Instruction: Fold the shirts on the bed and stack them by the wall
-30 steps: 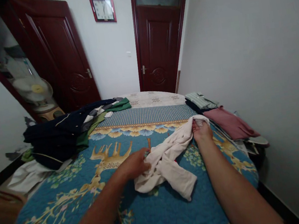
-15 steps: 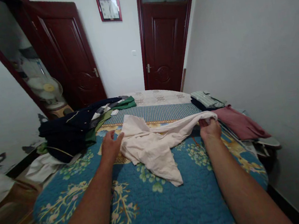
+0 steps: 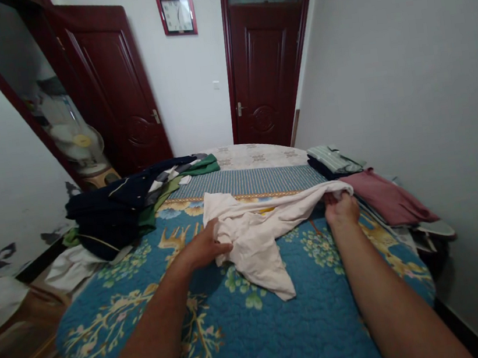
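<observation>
A pale cream garment point(image 3: 258, 238) lies crumpled on the blue floral quilt point(image 3: 260, 340), with one corner pointing toward me and a long part stretched to the right. Its exact kind is unclear. My right hand point(image 3: 342, 207) is closed on the far right end, which is lifted slightly and folded over the fingers. At the left edge, my left hand point(image 3: 209, 244) grips bunched cloth between thumb and fingers; the fingertips are partly hidden in the folds.
Dark navy clothes point(image 3: 102, 211) with green and white pieces are heaped on the left. On the right lie a folded striped garment point(image 3: 335, 158) and a pink one point(image 3: 389, 197) beside the wall. A brown stool point(image 3: 24, 324) stands at lower left.
My left hand has moved right and closed on the garment's left edge, bunching the cloth inward. My right hand keeps its hold at the right end.
</observation>
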A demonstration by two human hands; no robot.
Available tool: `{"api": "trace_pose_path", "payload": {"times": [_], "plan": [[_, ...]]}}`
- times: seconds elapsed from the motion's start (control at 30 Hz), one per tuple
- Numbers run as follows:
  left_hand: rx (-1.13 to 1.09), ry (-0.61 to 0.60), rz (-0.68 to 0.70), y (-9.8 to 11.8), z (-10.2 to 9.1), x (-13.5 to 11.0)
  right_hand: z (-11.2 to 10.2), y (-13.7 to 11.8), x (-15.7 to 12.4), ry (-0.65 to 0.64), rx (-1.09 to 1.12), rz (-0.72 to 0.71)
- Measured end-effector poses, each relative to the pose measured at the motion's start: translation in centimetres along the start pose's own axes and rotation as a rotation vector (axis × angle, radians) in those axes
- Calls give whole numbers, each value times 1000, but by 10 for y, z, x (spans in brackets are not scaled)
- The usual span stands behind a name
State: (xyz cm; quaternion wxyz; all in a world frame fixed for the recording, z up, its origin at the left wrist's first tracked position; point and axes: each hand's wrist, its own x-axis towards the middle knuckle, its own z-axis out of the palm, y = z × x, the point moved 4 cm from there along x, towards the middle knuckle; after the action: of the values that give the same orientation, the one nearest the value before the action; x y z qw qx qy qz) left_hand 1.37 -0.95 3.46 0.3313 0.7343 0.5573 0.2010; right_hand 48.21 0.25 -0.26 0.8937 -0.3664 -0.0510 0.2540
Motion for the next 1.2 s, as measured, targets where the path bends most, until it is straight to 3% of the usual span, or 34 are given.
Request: {"api": "trace_pose_path", "payload": {"times": [0.07, 0.13, 0.23, 0.3, 0.33, 0.43, 0.5, 0.57, 0.67, 0.73, 0.8, 0.87, 0.9, 1.0, 1.2], "plan": [[-91, -7, 63, 13, 20, -3, 1, 1, 0, -19, -12, 2], [-136, 63, 140, 27, 36, -4, 1, 2, 1, -33, -17, 8], [-213, 215, 303, 35, 31, 3, -2, 1, 3, -29, -9, 29], [-219, 417, 339, 25, 2, 10, -4, 0, 4, -11, -10, 37], [-201, 579, 309, 14, -20, 12, -4, -1, 4, -3, -12, 35], [-206, 1073, 59, -30, -80, 8, -1, -3, -1, -3, -21, 20], [-199, 1190, -72, -54, -101, 5, 4, -3, -6, -36, -40, 20], [-191, 1170, -121, -68, -105, 6, 5, -2, -10, -47, -84, 27], [-140, 1039, -72, -69, -95, 12, 0, -2, -10, 12, -137, 18], [-66, 874, 1, -64, -82, 19, -4, -3, -8, 39, -142, 6], [14, 624, 55, -60, -66, 26, -6, -3, -6, 23, -140, 2], [83, 410, 57, -61, -52, 30, -7, -3, -5, 4, -135, 7], [97, 359, 42, -63, -48, 30, -7, -3, -5, 0, -132, 18], [-22, 426, -15, -66, -49, 28, -4, -4, -8, -1, -122, 68], [-962, 636, 84, -57, -68, 27, -3, -23, -11, 123, -50, 18]]}}
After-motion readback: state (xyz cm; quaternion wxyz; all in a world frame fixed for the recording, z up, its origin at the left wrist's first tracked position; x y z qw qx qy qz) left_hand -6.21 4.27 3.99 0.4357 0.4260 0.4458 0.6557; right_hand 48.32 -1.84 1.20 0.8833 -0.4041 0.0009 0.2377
